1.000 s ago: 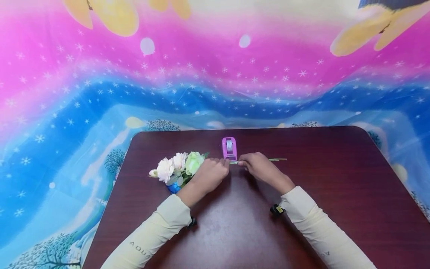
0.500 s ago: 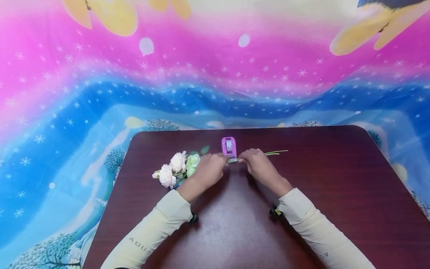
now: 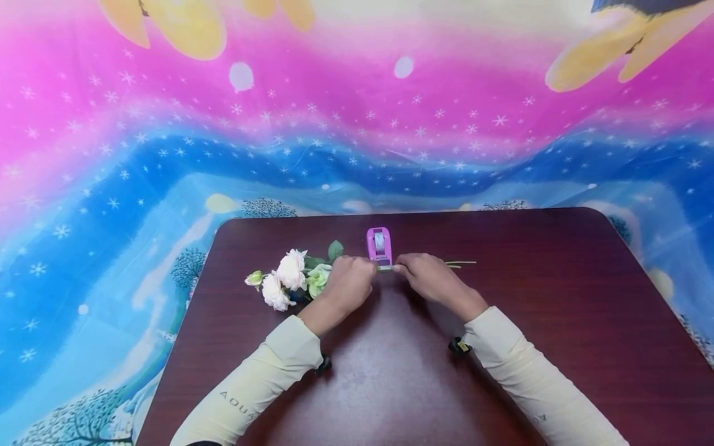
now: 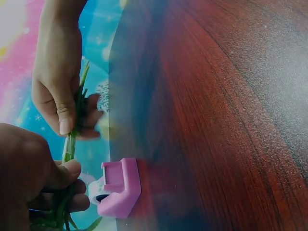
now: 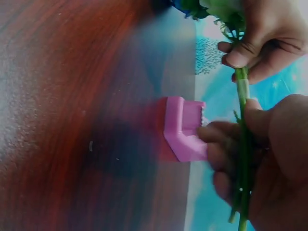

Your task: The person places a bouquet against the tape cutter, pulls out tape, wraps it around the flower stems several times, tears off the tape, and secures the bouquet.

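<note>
A dark red-brown table (image 3: 558, 322) fills the lower view, with a pink and blue starry cloth (image 3: 111, 186) behind it. On the person's pale left sleeve (image 3: 251, 390) the letters "AQUA" read clearly; the writing on the other sleeve is cut off. A bunch of artificial flowers (image 3: 290, 279) lies over the table's far left part, its green stems (image 3: 460, 264) running rightward. The left hand (image 3: 348, 285) curls its fingers round the stems near the blooms. The right hand (image 3: 426, 277) pinches the same stems just beside it. A pink tape dispenser (image 3: 379, 246) stands just behind both hands.
</note>
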Demonstrator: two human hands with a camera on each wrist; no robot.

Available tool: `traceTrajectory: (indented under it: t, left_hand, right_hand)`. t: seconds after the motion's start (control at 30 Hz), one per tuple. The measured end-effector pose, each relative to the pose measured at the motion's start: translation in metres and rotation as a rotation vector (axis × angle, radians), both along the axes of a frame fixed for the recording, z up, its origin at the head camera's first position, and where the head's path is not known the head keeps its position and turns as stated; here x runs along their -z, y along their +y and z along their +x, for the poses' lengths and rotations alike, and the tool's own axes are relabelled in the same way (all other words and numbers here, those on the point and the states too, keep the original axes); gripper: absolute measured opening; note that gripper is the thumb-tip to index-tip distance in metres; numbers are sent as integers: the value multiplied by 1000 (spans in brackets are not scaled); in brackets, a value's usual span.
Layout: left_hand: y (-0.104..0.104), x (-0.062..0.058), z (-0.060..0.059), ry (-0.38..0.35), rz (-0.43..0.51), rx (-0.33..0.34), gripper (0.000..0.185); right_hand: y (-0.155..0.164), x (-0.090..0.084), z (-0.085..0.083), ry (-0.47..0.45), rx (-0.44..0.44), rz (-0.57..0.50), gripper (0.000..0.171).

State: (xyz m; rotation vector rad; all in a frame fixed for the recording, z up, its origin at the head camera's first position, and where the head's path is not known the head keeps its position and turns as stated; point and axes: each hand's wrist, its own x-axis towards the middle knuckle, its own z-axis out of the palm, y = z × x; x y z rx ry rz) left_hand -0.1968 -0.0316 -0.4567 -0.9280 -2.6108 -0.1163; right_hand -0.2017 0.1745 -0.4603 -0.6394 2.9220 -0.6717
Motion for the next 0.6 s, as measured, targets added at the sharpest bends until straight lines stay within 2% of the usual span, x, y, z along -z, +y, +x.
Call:
traceTrajectory:
  t: [0.17,0.37,0.47,0.6]
  left_hand:
    - [1,1,0,46,-35,11,10]
    - [1,-1,1,44,-53,16,4]
    - [2,-3,0,7,-39,10,9]
    - [3,-2,-2,-90,-13,0,9]
  right_hand:
    - [-1,7,-3,141,-9,-53,15]
    - [0,14,-5,271,23,-99,10]
    - [0,17,-5,306,35,-113,10]
    - [-1,19,-4,344,39,-123,12]
